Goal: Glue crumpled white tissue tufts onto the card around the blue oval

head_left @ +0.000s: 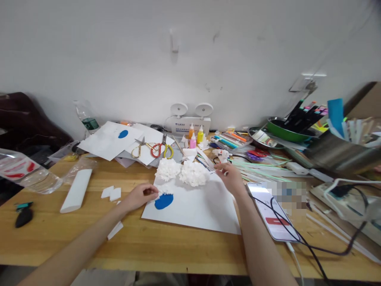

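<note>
A white sheet of paper (205, 210) lies on the wooden table. Two fluffy clusters of white paper pieces (194, 174) cover its upper left part. Below them is a blue oval patch (163, 201), with a few small white bits along its top edge. My left hand (141, 197) is pinched at that patch's left edge; whatever its fingertips hold is too small to make out. Over the sheet's upper right, my right hand (229, 177) has thumb and forefinger closed, a thin pale tip showing by them. A white glue gun (222, 155) lies just beyond it.
Left are small white paper squares (115, 194), a white oblong box (76, 190) and a large plastic bottle (26, 171). Behind lie scissors (156, 150), paint bottles (200, 136) and another sheet with a blue oval (104, 141). A phone (272, 214) with cables is on the right.
</note>
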Demonstrator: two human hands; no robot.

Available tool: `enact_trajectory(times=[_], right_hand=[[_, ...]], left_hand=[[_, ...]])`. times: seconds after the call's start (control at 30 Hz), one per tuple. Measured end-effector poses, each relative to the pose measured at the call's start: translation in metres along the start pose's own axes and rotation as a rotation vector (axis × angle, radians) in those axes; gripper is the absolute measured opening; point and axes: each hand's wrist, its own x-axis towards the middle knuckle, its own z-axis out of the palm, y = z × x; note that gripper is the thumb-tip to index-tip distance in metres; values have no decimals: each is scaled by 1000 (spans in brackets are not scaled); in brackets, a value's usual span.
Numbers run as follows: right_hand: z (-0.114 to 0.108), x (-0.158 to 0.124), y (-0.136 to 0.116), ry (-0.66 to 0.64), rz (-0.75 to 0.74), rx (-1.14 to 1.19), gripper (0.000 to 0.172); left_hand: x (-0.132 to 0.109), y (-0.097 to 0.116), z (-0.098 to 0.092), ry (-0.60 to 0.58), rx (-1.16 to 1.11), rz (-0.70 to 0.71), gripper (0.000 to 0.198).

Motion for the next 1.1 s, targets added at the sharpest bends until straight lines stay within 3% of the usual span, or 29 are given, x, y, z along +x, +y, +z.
enact_trajectory(times=[0.13,0.27,0.37,0.47,0.57,0.63,0.73,0.83,0.93,1.1], right_hand=[[16,-2,5,-74,-27,-124,21],[15,-1,6,-39,-41,-175,11],[5,1,2,50,-63,-155,15],[-2,-3,-14,135,-78,-83,22],[2,-12,-44,62,-127,177,15],[10,-20,-67,-91,-146,378,12],[22,-29,-95,-278,-105,569,10],[32,-31,-102,-345,-16,699,10],[35,-29,-96,-320,42,771,12],[38,-28,-87,-286,65,671,15]], left_hand=[[-1,2,0,53,-42,-15,32],[-5,5,2,234,-21,-36,29],[-8,9,2,409,49,-4,23],[-8,23,0,547,19,105,20],[-7,46,3,618,-116,196,19],[-4,65,9,585,-204,269,22],[0,92,22,441,-277,459,27],[6,111,37,350,-374,608,26],[14,118,50,409,-485,547,21],[24,116,63,419,-660,476,15]])
